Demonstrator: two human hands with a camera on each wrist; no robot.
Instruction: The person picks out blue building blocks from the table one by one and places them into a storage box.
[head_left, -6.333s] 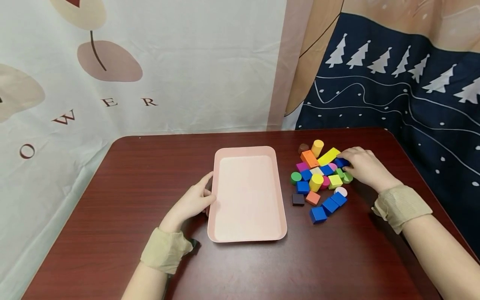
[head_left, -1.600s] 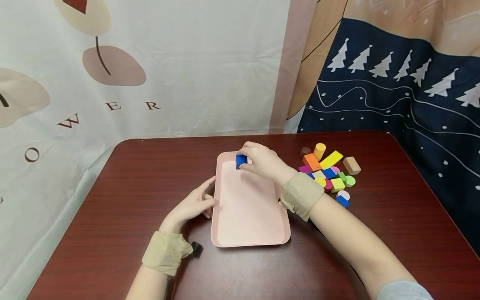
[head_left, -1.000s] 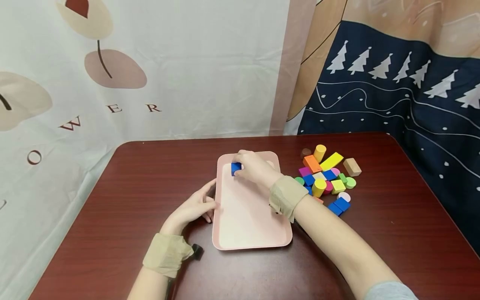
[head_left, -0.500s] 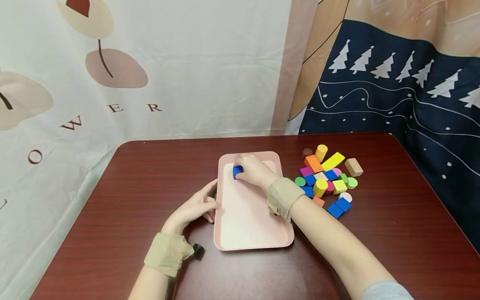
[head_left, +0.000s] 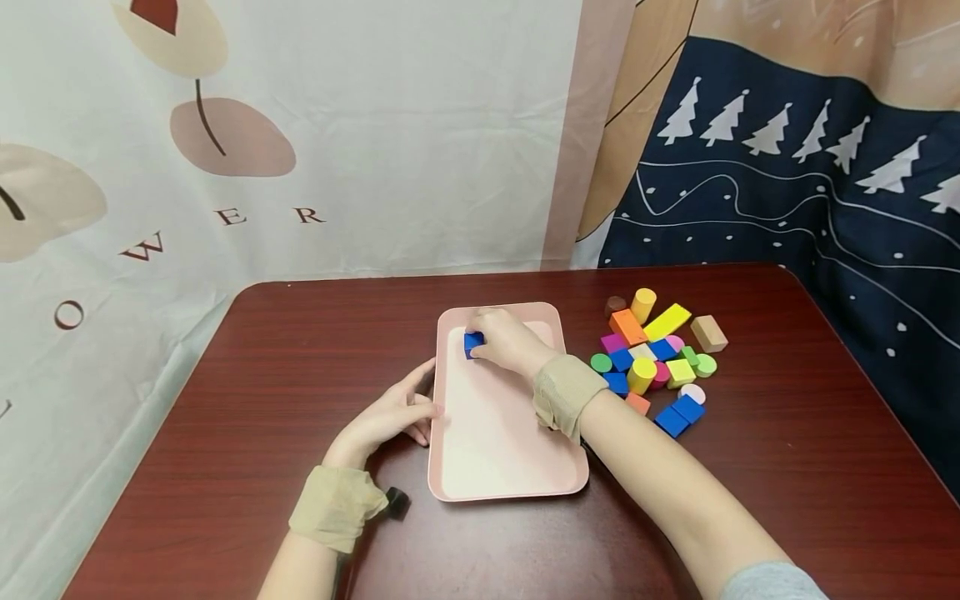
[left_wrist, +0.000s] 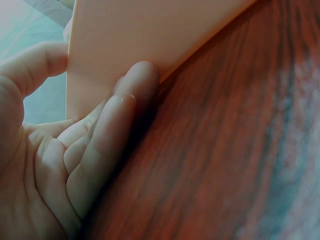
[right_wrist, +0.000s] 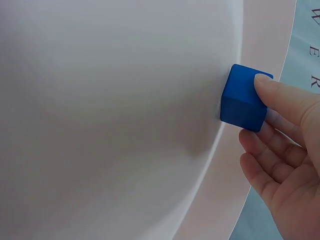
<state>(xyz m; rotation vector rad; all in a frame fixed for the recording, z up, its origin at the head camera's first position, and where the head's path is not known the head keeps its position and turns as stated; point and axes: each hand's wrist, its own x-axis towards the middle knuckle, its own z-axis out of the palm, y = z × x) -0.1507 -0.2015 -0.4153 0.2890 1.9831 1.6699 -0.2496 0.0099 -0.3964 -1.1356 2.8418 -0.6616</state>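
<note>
Being pinched by the right-hand grip (head_left: 507, 340), a blue cube (head_left: 472, 344) is held inside the far left part of a pink tray (head_left: 495, 467).

The cube is grasped with the thumb laid along one edge, near the tray's wall; whether the tray's floor is touched cannot be told. The tray's left rim is touched by the thumb of the left-hand grip (head_left: 390, 414), whose loosely extended fingers are rested against the outer wall, unclenched. To the tray's right, the bench (head_left: 810, 467) is covered in part by a cluster of coloured blocks (head_left: 662, 349), beside which a plain wooden block (head_left: 708, 333) is set; two blue cubes (head_left: 671, 422) are placed touching at the near end.
</note>
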